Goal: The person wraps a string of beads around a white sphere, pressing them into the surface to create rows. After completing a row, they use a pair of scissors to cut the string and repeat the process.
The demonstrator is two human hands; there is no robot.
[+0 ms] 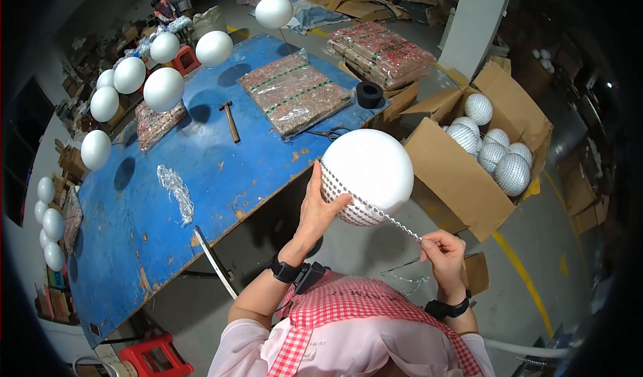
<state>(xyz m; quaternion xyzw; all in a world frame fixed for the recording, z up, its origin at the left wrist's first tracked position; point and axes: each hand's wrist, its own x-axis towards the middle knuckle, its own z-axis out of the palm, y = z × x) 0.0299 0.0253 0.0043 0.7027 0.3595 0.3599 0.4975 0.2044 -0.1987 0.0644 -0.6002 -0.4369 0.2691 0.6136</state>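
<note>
Wrapping a sequin strip (392,217) around the white foam ball (372,169) beside the blue worktop (201,176), the left hand (318,209) cups it, while the right hand's (443,250) grip pinches the strip; likely next, pressing another row snug.

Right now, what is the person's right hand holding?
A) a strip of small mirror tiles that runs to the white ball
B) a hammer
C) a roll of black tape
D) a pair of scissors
A: the right hand pinches a mirror strip that leads up to the white ball, which the left hand supports.
</note>
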